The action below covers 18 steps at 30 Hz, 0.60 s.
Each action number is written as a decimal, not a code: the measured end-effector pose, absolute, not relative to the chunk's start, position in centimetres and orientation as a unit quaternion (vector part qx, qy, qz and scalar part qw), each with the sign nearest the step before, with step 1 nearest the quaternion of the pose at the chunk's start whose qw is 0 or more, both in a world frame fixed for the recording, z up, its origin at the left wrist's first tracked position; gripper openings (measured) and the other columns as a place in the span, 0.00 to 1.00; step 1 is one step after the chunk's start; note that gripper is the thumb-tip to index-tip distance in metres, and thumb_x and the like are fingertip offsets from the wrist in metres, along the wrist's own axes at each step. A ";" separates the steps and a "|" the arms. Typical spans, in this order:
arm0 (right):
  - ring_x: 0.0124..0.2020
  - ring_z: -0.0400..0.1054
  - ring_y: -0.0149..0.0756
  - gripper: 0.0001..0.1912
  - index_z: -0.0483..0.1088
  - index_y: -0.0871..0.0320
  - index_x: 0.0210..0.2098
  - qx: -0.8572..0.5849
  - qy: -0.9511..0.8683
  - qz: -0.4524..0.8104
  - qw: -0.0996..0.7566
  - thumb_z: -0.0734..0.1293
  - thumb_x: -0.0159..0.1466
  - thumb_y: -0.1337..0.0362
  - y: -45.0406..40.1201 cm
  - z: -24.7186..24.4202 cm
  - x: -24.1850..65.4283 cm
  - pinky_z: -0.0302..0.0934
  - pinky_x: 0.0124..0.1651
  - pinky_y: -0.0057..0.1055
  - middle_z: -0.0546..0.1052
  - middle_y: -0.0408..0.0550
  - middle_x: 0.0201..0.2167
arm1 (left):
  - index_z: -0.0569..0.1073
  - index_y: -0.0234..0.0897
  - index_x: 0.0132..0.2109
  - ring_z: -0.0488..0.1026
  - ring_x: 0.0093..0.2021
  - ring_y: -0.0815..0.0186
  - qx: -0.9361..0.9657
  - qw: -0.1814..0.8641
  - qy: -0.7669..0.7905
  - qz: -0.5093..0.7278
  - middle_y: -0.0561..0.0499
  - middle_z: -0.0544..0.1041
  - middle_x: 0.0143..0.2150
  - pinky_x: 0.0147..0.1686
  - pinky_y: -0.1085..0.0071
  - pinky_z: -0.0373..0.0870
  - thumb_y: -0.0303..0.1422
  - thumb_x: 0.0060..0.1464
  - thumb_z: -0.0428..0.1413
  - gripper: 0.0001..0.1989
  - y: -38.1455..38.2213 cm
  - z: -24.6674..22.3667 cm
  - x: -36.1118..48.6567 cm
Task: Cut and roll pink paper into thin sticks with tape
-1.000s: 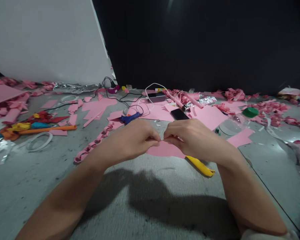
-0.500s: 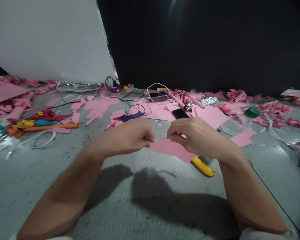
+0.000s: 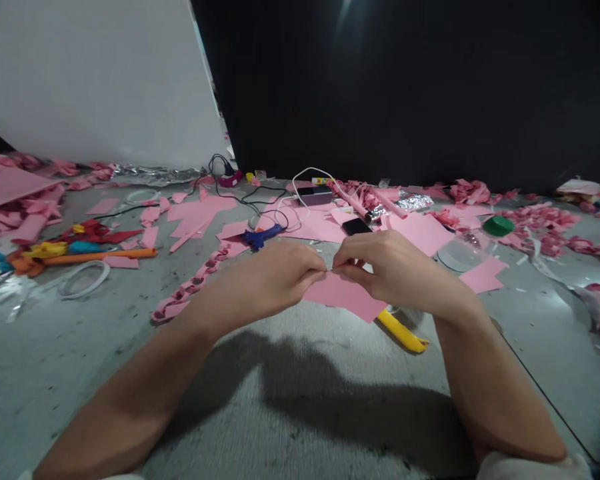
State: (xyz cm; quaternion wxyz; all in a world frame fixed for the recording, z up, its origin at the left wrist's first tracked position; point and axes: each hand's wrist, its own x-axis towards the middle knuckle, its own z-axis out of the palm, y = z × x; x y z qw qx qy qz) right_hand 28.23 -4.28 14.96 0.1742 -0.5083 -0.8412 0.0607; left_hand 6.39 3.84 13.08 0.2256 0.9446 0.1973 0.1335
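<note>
Left hand (image 3: pixel 277 275) being brought nearer right hand (image 3: pixel 397 270); pink sheet (image 3: pixel 347 295) being pinched by both, edge control seemingly being tightened.

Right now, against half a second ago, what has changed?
The left hand has moved right and slightly up; its fingertips now pinch near the right hand's, at the pink sheet's far edge. The pink chain shows again. The right hand still grips the sheet; the yellow piece stayed put.
</note>
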 end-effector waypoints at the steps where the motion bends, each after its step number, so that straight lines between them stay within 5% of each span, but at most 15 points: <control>1: 0.34 0.71 0.36 0.12 0.81 0.58 0.37 -0.506 -0.842 0.067 0.177 0.65 0.72 0.73 -4.3 15.0 28.3 0.56 0.39 0.35 0.84 0.47 0.34 | 0.82 0.38 0.35 0.74 0.36 0.63 0.944 0.227 0.204 0.129 0.50 0.81 0.34 0.39 0.66 0.64 0.33 0.70 0.53 0.16 3.9 13.1 6.4; 11: 0.36 0.77 0.37 0.10 0.83 0.56 0.39 -0.501 -0.833 0.128 0.196 0.69 0.69 0.74 -4.4 15.2 28.2 0.63 0.41 0.34 0.87 0.45 0.37 | 0.85 0.37 0.32 0.67 0.27 0.69 0.906 0.336 0.248 0.075 0.53 0.77 0.25 0.28 0.69 0.57 0.35 0.61 0.59 0.13 4.7 13.4 6.4; 18: 0.31 0.73 0.34 0.09 0.84 0.56 0.38 -0.511 -0.832 0.143 0.160 0.70 0.70 0.70 -4.4 15.4 28.2 0.59 0.38 0.34 0.85 0.45 0.33 | 0.86 0.37 0.31 0.68 0.26 0.69 0.882 0.379 0.270 0.069 0.52 0.78 0.24 0.27 0.71 0.60 0.36 0.57 0.63 0.10 4.7 13.5 6.5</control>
